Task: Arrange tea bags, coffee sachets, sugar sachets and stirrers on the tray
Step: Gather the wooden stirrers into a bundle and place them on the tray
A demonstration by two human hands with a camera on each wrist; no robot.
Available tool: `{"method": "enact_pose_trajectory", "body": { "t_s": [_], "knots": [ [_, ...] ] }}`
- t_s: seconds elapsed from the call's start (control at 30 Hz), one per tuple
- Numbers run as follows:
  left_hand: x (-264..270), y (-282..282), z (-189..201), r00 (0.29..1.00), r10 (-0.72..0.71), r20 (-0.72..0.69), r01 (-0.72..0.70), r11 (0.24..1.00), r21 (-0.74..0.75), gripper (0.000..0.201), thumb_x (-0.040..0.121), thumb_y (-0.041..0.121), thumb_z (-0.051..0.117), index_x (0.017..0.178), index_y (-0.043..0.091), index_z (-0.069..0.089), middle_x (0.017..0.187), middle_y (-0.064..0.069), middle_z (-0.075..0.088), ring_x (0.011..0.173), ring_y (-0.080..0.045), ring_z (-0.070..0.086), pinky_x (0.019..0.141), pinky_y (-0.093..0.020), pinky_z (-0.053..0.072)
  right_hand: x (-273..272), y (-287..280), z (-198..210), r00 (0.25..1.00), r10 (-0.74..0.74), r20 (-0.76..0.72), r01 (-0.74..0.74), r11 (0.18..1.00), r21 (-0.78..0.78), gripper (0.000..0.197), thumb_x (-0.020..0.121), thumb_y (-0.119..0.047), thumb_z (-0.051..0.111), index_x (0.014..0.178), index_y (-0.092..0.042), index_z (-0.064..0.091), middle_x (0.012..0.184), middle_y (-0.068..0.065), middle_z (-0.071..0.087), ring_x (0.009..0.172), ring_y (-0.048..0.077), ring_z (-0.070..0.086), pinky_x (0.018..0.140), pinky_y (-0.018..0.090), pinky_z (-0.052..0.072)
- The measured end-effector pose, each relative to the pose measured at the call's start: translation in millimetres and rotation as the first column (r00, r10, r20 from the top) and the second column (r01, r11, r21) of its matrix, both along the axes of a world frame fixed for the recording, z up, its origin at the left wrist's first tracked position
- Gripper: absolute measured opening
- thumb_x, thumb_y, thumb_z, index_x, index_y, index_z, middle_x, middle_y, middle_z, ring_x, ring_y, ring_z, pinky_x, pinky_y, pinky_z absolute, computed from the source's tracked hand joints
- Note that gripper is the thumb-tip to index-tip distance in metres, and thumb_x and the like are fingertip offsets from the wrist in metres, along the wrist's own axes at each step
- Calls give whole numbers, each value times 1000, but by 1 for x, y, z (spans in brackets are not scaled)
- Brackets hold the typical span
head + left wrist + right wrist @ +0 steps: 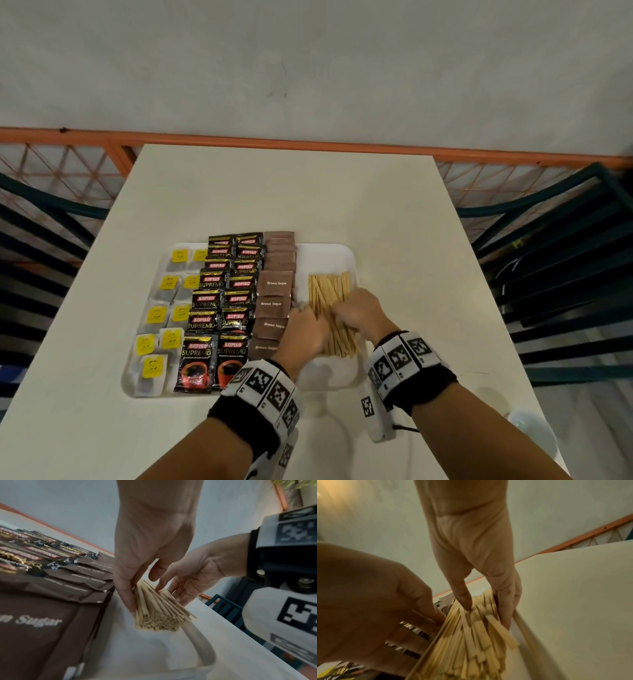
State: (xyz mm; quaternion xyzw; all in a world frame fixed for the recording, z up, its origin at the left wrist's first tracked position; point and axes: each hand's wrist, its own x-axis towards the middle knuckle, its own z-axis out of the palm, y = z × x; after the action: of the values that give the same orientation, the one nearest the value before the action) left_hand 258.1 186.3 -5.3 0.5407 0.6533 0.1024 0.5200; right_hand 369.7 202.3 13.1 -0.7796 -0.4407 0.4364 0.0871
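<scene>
A white tray (pixel 327 258) holds yellow-tagged tea bags (pixel 164 317) at the left, then two columns of black coffee sachets (pixel 219 308), then brown sugar sachets (pixel 274 301). A bundle of wooden stirrers (pixel 330 291) lies at the tray's right. My left hand (pixel 306 325) presses straight fingers against the bundle's left side. My right hand (pixel 354 310) presses its right side. In the right wrist view my right hand (pixel 486 616) has its thumb on top of the stirrers (pixel 471 649). The left wrist view shows the stirrers (pixel 157 615) squeezed between both hands.
The tray sits on a pale table (pixel 274 192). Dark slatted chairs (pixel 555 274) stand on both sides. An orange railing (pixel 308 140) runs behind the far edge. A white rounded object (pixel 529 428) sits near the table's right front edge.
</scene>
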Motion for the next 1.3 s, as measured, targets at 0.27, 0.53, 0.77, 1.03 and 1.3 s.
{"method": "enact_pose_trajectory", "body": {
  "t_s": [0.27,0.53,0.77,1.03,1.3],
  "knots": [
    [-3,-2,4,988,-136,-73,144,982,119,26,89,11,42,109,-3,50,108,-19,57,89,-25,56,68,-29,43,-3,-9,-3,959,147,242,-166,984,58,35,89,-14,50,57,-14,36,58,-3,40,60,15,48,43,15,29],
    [-8,-8,9,977,-177,-120,195,968,156,15,93,11,40,97,6,53,97,-6,53,80,-15,52,66,-21,42,5,-16,-9,964,75,254,-103,990,97,35,86,-2,45,54,-12,36,59,0,40,49,9,37,40,15,26],
    [-9,-14,14,964,-207,-165,239,947,213,31,95,10,40,124,5,50,124,-8,53,83,-13,51,61,-13,40,9,-30,2,972,24,235,-75,974,213,18,90,-5,46,81,-1,61,83,8,62,81,25,62,63,24,49],
    [-19,-29,8,895,-273,-352,405,828,388,42,89,16,56,129,12,47,131,-6,41,118,-15,44,102,-24,34,21,-49,-9,931,308,195,-354,893,277,55,87,-26,60,137,-16,40,133,6,40,125,22,39,106,33,36],
    [-9,-44,-6,823,-379,-423,566,618,546,46,73,21,73,116,9,58,115,-7,57,100,-17,58,86,-19,47,34,-78,-33,867,405,289,-490,801,345,58,84,-23,64,135,-7,43,133,13,45,119,30,42,100,22,28]
  ]
}}
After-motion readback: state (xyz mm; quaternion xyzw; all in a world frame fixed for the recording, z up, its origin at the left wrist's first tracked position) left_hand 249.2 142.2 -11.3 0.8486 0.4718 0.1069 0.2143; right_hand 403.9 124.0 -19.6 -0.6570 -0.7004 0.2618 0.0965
